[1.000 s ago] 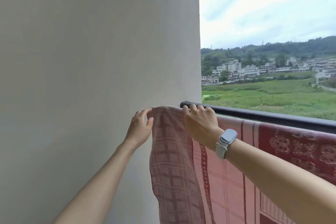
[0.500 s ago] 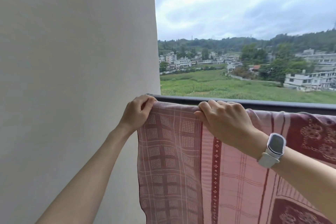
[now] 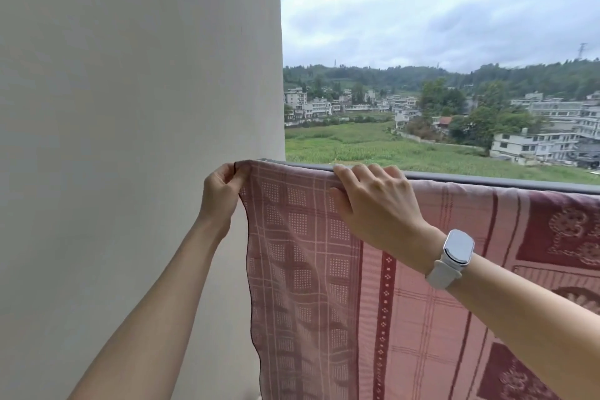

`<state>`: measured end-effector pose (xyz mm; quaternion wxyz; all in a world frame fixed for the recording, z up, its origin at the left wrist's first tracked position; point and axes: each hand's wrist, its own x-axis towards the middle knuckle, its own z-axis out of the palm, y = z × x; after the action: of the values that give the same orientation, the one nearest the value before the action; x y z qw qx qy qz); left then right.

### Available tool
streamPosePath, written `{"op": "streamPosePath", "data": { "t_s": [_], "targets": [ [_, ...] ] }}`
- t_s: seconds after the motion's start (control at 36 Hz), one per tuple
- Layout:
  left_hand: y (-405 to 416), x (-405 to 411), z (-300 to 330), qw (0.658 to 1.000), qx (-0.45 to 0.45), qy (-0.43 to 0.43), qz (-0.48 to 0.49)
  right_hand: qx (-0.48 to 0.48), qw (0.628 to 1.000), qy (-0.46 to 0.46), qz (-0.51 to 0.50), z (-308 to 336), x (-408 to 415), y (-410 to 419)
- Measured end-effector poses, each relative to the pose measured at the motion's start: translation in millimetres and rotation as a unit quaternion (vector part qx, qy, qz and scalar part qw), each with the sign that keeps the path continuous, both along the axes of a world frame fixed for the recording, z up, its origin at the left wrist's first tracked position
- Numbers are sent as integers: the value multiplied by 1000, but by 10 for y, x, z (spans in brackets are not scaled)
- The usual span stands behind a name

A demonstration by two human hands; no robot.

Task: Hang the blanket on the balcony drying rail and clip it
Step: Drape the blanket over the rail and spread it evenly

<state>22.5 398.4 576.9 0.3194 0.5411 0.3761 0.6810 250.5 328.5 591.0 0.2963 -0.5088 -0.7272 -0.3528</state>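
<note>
Wall (image 3: 130, 140) blocks left – open air above rail (image 3: 487, 179), rightward free.

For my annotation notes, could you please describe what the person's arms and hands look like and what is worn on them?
Both forearms are bare, no sleeves showing. The left hand wears nothing; by the right hand, the wrist carries a white smartwatch with a rounded rectangular face and white strap.

A dark grey drying rail (image 3: 487, 179) runs level across the balcony edge, from beside the pale wall (image 3: 130, 140) off to the right past both hands. Draped directly over it is a pink and maroon patterned blanket (image 3: 324, 269), hanging down on the near side below the hands. The right hand (image 3: 376, 204) lies on the blanket where it crosses the rail, while the left hand (image 3: 220, 191) pinches the blanket's corner at the rail's wall end.
</note>
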Motion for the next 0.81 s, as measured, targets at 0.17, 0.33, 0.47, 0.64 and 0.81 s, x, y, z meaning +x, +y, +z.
{"op": "streamPosePath", "data": {
  "t_s": [0.17,0.33,0.47,0.64,0.81],
  "targets": [
    [-65,-17,-226,973,-86,84,-199,16,1000,-12,-15,-172,20,37],
    [-34,-74,-401,992,-80,27,-93,1,995,-98,-16,-569,84,-71],
    [-65,-11,-431,996,-63,-15,-57,-104,977,-183,-10,-1003,71,-109],
    [-255,249,-350,980,45,73,182,-21,983,-101,149,-946,142,-271],
    [-496,904,-151,789,305,439,303,114,992,18,58,-423,403,-210]
  ]
}}
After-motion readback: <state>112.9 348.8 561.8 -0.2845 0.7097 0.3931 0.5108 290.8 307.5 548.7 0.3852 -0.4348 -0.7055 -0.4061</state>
